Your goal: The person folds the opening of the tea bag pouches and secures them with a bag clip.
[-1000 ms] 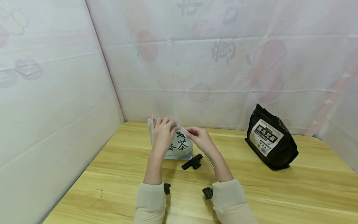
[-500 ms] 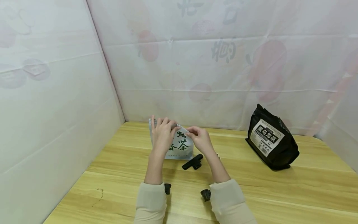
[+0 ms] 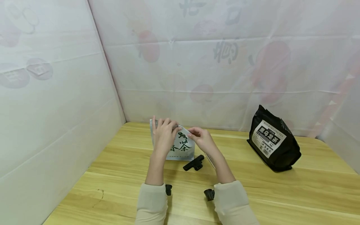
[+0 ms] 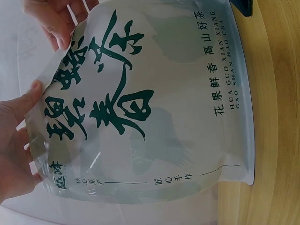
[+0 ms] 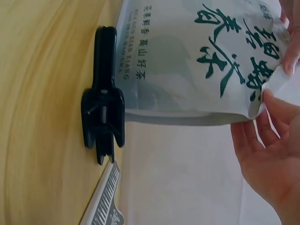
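Note:
A pale tea bag (image 3: 185, 153) with large green characters stands upright on the table. My left hand (image 3: 163, 136) grips its top edge, thumb on the printed front and fingers behind, as the left wrist view shows. At the bag's top right corner my right hand (image 3: 203, 140) pinches the edge between thumb and fingers. In the left wrist view, the top edge of the bag (image 4: 178, 70) folds slightly between both hands. A black bag clip (image 3: 194, 163) lies on the wood just in front of the bag's lower right corner.
Beyond the clip, a flat white strip with black stripes (image 5: 105, 197) lies on the table (image 3: 112, 175), partly hidden by my right forearm in the head view. A black oolong tea bag (image 3: 270, 140) stands on the right. Printed cloth (image 3: 180, 72) hangs behind the table.
Both hands keep their hold on the tea bag with barely any movement. My right forearm shifts slightly left, then back right, hiding and again showing part of the striped strip.

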The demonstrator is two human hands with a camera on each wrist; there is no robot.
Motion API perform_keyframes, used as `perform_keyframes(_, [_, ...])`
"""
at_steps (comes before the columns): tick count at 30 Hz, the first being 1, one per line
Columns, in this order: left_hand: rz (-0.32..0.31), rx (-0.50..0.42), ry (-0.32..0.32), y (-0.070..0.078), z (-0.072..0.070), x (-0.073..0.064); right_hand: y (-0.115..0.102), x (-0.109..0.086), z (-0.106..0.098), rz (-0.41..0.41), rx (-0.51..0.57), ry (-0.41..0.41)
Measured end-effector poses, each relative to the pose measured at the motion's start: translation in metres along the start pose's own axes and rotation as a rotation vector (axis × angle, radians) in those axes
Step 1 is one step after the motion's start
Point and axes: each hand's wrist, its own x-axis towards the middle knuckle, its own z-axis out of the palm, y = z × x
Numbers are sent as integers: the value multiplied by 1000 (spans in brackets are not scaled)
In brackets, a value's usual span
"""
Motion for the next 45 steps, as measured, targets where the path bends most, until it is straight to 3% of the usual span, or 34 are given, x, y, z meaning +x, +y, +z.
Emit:
perform_keyframes(4, [1, 7, -8, 0, 0, 0, 2, -2, -5, -18, -4, -42])
perform_keyframes(13, [-1, 25, -11, 1, -1, 0, 1, -4, -10, 33, -36, -54])
perform_keyframes(25, [-7, 10, -24, 3, -1, 0, 5, -1, 0, 44, -48, 127])
perform_keyframes(30, [-14, 15, -26, 2, -1, 1, 5, 0, 2, 36, -37, 153])
perform_keyframes(36, [-10, 15, -18, 2, -1, 0, 4, 1, 1, 35, -17, 133])
perform_keyframes(45, [-3, -10, 5, 1, -1, 0, 0, -2, -4, 27, -1, 9])
